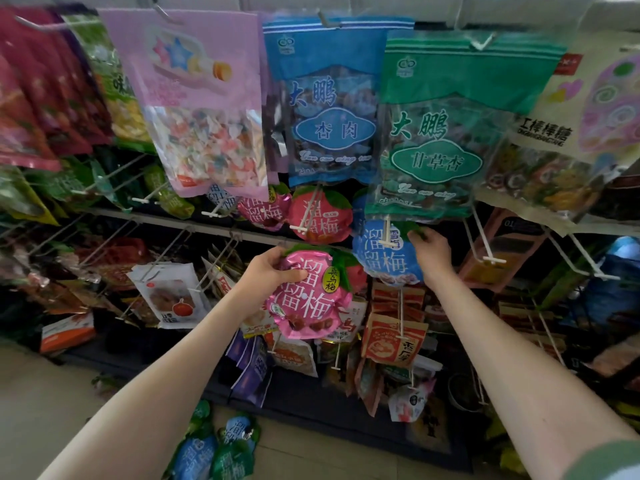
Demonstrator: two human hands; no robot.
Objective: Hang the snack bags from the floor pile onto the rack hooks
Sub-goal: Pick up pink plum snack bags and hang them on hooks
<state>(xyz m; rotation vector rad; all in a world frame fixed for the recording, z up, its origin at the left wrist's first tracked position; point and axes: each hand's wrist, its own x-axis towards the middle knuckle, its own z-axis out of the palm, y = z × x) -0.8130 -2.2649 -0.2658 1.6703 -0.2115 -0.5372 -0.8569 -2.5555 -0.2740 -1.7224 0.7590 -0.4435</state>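
Left hand (266, 271) grips the pink bag (308, 296) by its top edge, mid-rack. Right hand (431, 252) pinches the blue bag (384, 256) by its leafy top at a hook (387, 233). They look light, crinkly and slick, so I'd hold near the hang hole. The big green bag (436, 133) droops over that hook and crowds it. The rest wait in the floor pile (214, 448), near left.

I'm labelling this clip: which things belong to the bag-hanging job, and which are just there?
Job: left hand, pink plum bag, right hand, round blue bag, white hook, floor pile.
Just there: tall green bag, tall blue bag, pink candy bag.
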